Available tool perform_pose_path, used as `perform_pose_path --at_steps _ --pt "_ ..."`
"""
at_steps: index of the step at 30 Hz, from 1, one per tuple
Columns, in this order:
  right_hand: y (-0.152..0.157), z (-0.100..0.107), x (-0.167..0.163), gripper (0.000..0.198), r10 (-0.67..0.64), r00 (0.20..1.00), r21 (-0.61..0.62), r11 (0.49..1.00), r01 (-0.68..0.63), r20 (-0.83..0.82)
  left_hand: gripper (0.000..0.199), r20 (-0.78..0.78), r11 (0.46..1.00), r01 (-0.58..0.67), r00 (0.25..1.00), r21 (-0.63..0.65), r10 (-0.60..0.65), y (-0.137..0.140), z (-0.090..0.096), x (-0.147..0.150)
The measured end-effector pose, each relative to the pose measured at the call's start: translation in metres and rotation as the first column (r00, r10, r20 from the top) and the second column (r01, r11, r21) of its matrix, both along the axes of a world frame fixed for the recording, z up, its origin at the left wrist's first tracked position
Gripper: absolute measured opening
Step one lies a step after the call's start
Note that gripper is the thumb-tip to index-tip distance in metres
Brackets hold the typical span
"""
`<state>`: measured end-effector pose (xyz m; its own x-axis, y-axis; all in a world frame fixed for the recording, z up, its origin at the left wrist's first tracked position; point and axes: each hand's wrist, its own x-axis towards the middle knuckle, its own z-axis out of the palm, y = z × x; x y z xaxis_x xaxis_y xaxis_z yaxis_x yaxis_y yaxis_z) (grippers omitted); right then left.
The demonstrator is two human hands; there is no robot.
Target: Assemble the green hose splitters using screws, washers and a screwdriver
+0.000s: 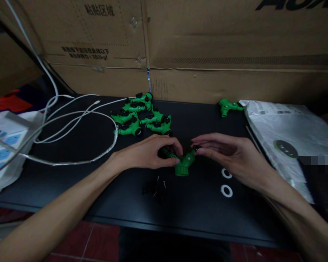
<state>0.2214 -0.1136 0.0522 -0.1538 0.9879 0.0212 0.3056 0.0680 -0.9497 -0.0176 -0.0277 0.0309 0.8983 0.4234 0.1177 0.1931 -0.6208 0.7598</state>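
My left hand (153,151) is closed round the left branch of a green Y-shaped hose splitter (182,169), whose wide collar faces me. At the splitter's right branch, my right hand (232,151) pinches a small black piece (197,148) between thumb and fingers; it looks like an end fitting, and I cannot tell how firmly it is seated. Below the splitter lie a few small screws (164,184) beside dark small parts (147,189) that blend into the tabletop. Two white ring washers (226,191) rest under my right hand, the farther one partly covered by it.
Several green splitters with black fittings (129,128) are grouped at the back left. Another splitter (228,106) sits back right, against a silvery plastic bag (276,123). White cables (71,162) loop across the left side near a power strip (8,153). Cardboard boxes (207,47) wall off the back.
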Motion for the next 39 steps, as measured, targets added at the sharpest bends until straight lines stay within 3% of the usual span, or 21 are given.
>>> perform_pose_path --at_steps 3,6,10,15,24,30,35,39 --pt "-0.001 -0.005 -0.002 0.018 0.029 0.983 0.211 0.975 -0.068 0.181 0.019 -0.012 1.0 0.0 1.0 -0.007 0.0 0.0 0.0 0.0" --pt "-0.002 -0.008 -0.002 0.013 0.088 0.938 0.353 0.912 -0.211 0.334 0.021 -0.015 1.0 -0.002 1.0 -0.004 0.002 0.0 0.0 0.0" --pt "-0.001 -0.011 -0.001 0.015 0.159 0.892 0.429 0.832 -0.351 0.422 0.022 -0.013 1.0 -0.01 1.0 -0.001 0.01 0.0 0.0 0.0" --pt "0.001 -0.012 -0.001 0.016 0.16 0.87 0.477 0.783 -0.4 0.467 0.022 -0.02 1.0 -0.014 1.0 0.015 0.014 0.0 0.0 0.0" --pt "-0.002 -0.008 0.002 0.02 0.146 0.825 0.477 0.755 -0.45 0.546 0.021 -0.013 1.0 0.005 1.0 0.016 -0.004 0.001 0.0 0.0" --pt "0.001 -0.012 0.0 0.02 0.138 0.85 0.476 0.777 -0.411 0.508 0.021 -0.023 1.0 0.007 1.0 0.02 -0.007 0.001 0.002 0.0" --pt "0.003 -0.013 -0.002 0.021 0.141 0.86 0.504 0.759 -0.412 0.491 0.021 -0.031 1.0 0.009 0.999 0.013 -0.008 0.001 0.002 0.0" --pt "0.002 -0.017 -0.002 0.019 0.13 0.874 0.469 0.802 -0.37 0.469 0.021 -0.037 1.0 0.007 0.999 0.008 -0.006 0.002 0.002 0.001"
